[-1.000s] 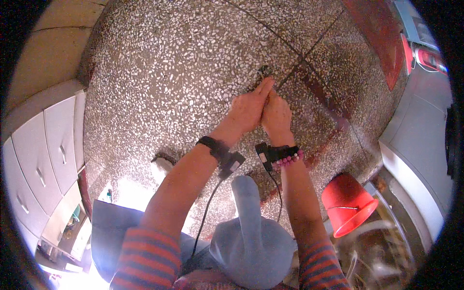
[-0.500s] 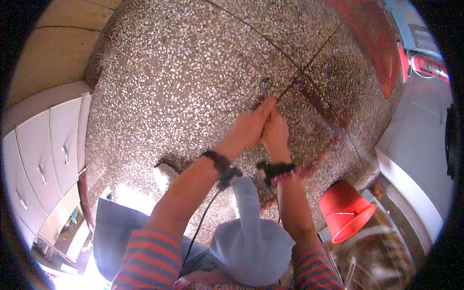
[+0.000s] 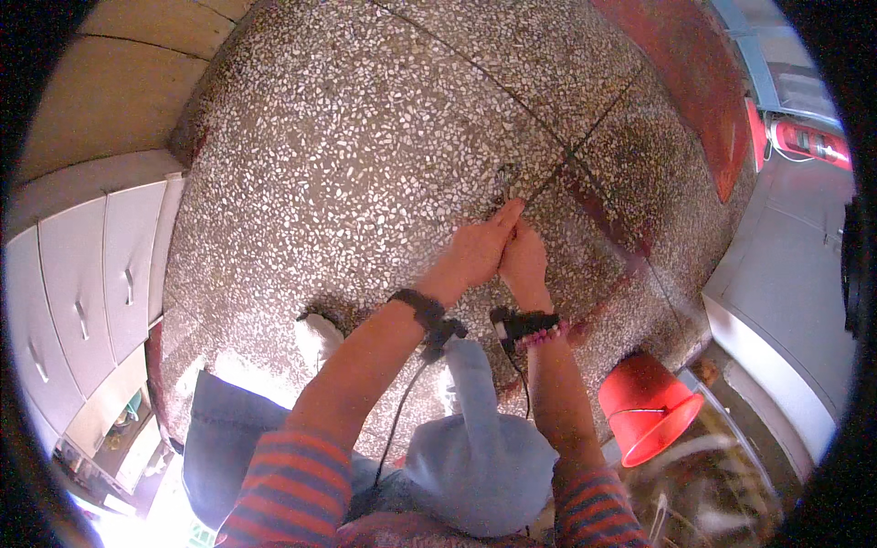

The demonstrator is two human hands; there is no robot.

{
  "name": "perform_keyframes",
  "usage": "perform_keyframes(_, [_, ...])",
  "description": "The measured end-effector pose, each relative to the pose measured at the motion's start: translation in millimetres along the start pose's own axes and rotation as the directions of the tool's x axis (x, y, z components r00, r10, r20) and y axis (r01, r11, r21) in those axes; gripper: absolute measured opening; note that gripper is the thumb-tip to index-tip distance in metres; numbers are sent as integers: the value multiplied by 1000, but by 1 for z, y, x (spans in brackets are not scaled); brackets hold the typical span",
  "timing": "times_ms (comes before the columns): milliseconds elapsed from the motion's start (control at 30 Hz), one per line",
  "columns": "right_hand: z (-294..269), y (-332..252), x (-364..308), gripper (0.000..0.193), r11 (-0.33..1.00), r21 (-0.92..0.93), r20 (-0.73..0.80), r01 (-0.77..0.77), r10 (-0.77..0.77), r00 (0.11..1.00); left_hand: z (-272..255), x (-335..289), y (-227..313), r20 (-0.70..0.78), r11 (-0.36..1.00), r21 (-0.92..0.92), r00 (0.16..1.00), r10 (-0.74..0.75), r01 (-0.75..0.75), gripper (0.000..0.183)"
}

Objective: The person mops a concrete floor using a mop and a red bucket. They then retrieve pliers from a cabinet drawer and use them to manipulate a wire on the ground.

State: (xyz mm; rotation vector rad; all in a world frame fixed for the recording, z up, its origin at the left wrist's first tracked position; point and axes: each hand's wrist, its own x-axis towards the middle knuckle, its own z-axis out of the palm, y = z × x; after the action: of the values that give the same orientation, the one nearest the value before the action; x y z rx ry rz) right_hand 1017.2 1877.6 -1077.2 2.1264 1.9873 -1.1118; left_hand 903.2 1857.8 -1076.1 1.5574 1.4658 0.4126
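Note:
Out in front of me, above the speckled stone floor (image 3: 347,173), my two hands are pressed together. My left hand (image 3: 481,251) is closed, its fingers reaching over the fingers of my right hand (image 3: 524,265), which is closed as well. Whatever lies between them, if anything, is hidden. Just past the fingertips a small dark shape (image 3: 508,171) shows, too unclear to name. Each wrist wears a black band, and a thin cable (image 3: 399,416) hangs from the left one. A pink beaded bracelet (image 3: 546,335) circles the right wrist.
On my right a red bucket (image 3: 644,406) stands by a see-through surface (image 3: 722,484). White cabinets (image 3: 87,301) line the left, and a white unit (image 3: 776,283) stands right. My light-blue trouser leg (image 3: 480,470) and a pale shoe (image 3: 320,339) are below.
The whole view has shifted slightly, with the hands appearing a little lower. They remain joined, and the bucket keeps its place on the floor.

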Motion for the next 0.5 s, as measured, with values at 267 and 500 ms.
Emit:
perform_keyframes(267, [-6, -12, -3, 29, 999, -21, 7, 50, -50, 999, 6, 2, -12, 21, 999, 41, 1000, -22, 21, 61])
perform_keyframes(500, [-11, -11, 10, 28, 994, 15, 20, 104, -104, 994, -11, 11, -3, 30, 997, -2, 997, -76, 76, 62])
